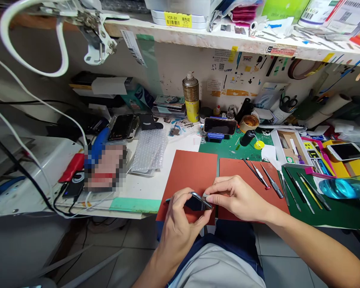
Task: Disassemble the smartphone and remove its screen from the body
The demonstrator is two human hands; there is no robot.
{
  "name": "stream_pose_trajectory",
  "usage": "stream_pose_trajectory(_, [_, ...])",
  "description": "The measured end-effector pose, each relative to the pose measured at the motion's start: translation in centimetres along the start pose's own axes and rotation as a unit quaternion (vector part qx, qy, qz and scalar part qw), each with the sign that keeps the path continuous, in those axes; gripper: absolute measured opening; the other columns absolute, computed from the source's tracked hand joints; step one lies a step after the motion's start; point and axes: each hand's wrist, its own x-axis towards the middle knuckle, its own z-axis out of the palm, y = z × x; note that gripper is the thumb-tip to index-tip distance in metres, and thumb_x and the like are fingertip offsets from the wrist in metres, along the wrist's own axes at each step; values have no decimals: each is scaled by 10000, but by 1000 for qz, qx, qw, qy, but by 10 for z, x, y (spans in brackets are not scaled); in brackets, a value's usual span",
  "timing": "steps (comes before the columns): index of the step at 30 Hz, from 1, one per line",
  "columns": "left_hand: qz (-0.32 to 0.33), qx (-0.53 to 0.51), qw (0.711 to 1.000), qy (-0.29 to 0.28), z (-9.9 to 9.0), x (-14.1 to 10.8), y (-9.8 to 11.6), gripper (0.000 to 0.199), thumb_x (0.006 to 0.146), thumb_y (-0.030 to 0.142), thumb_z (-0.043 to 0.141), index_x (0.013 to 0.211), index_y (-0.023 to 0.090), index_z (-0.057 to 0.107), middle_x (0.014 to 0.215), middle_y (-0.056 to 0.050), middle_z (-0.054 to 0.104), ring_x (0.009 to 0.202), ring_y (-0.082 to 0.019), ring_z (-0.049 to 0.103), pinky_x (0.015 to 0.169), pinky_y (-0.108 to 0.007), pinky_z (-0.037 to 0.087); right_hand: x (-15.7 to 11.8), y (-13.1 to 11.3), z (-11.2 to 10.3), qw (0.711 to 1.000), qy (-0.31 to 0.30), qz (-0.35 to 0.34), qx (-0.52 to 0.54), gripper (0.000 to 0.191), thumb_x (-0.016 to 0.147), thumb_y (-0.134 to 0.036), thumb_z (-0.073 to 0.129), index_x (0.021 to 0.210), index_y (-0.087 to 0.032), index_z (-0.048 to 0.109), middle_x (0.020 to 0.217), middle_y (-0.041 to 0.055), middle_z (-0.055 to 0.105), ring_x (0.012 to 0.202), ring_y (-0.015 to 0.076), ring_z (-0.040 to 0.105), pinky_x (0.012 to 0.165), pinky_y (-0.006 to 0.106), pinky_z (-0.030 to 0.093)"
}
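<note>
A dark smartphone is held tilted above the front edge of a reddish-brown mat. My left hand is closed around it, fingers on the far side and thumb on the near side. At the phone's right end, my right hand pinches a small, thin greyish piece between thumb and fingers; it touches the phone's edge. The fingertips hide most of that piece, so its kind is unclear. Beyond my right hand, tweezers and a pen-like tool lie on a second reddish-brown mat.
More slim tools lie on the green mat at right, near a blue translucent bottle. A propped phone, a spray can and a parts tray stand behind. Bubble wrap lies left. A shelf overhangs the bench.
</note>
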Motion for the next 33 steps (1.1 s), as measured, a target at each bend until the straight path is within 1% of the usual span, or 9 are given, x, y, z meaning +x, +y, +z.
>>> stream_pose_trajectory(3, [33, 50, 998, -17, -9, 4, -4, 600, 938, 284, 824, 1405, 159, 469, 1238, -178, 714, 1144, -286, 758, 944, -408, 667, 3, -7, 0, 1000, -11, 16, -10, 197, 992, -177, 701, 1021, -234, 887, 856, 14, 708, 733, 134, 627, 693, 261, 471])
stream_pose_trajectory(6, [63, 90, 993, -36, -17, 8, -9, 558, 964, 320, 789, 1407, 169, 487, 1229, -175, 735, 1107, -297, 778, 908, -402, 686, 6, -14, 0, 1000, -9, 7, -28, 202, 986, -150, 688, 980, -216, 879, 820, 6, 702, 706, 130, 617, 672, 256, 469])
stream_pose_trajectory(12, [112, 128, 984, -55, -26, 19, -13, 389, 995, 299, 729, 1319, 170, 557, 1206, -176, 741, 1012, -284, 794, 843, -372, 692, 11, -19, 4, 998, 2, -29, -47, 213, 965, -99, 675, 873, -192, 842, 774, 4, 737, 712, 141, 645, 663, 248, 508])
stream_pose_trajectory(18, [177, 141, 972, -71, -30, 29, -16, 308, 961, 213, 751, 1221, 161, 595, 1217, -202, 721, 1039, -301, 783, 861, -385, 681, 15, -23, 4, 996, 8, -52, -76, 238, 967, -67, 658, 857, -190, 829, 744, 1, 747, 716, 145, 665, 644, 239, 513])
stream_pose_trajectory(20, [190, 149, 968, -68, -30, 31, -18, 299, 966, 236, 755, 1210, 164, 597, 1196, -203, 722, 1013, -303, 784, 823, -381, 679, 11, -21, 9, 991, 33, -74, -107, 222, 963, -59, 678, 889, -199, 834, 755, -3, 743, 694, 135, 653, 621, 234, 493])
stream_pose_trajectory(22, [190, 159, 967, -61, -30, 32, -19, 308, 970, 258, 766, 1209, 161, 597, 1186, -209, 724, 987, -300, 787, 812, -382, 677, 2, -16, 17, 978, 81, -117, -150, 199, 979, -71, 676, 971, -197, 830, 779, 4, 723, 674, 131, 637, 607, 238, 490])
stream_pose_trajectory(27, [171, 175, 968, -47, -28, 30, -20, 302, 992, 289, 749, 1217, 156, 597, 1186, -225, 736, 973, -303, 794, 800, -383, 676, -25, 6, 46, 917, 229, -250, -211, 258, 1052, -76, 567, 1251, -162, 706, 880, 55, 708, 721, 153, 670, 643, 264, 578])
stream_pose_trajectory(29, [170, 181, 967, -48, -28, 30, -19, 299, 1005, 315, 737, 1222, 164, 598, 1182, -220, 742, 983, -298, 796, 806, -375, 675, -29, 11, 53, 901, 251, -277, -219, 274, 1048, -53, 567, 1263, -184, 675, 919, 63, 735, 783, 161, 724, 682, 262, 619])
stream_pose_trajectory(33, [168, 189, 966, -44, -27, 29, -17, 296, 999, 288, 744, 1225, 164, 598, 1183, -220, 744, 989, -297, 796, 812, -366, 667, -25, 11, 56, 889, 260, -294, -236, 253, 1037, -39, 581, 1214, -195, 672, 926, 63, 756, 832, 170, 771, 718, 260, 657])
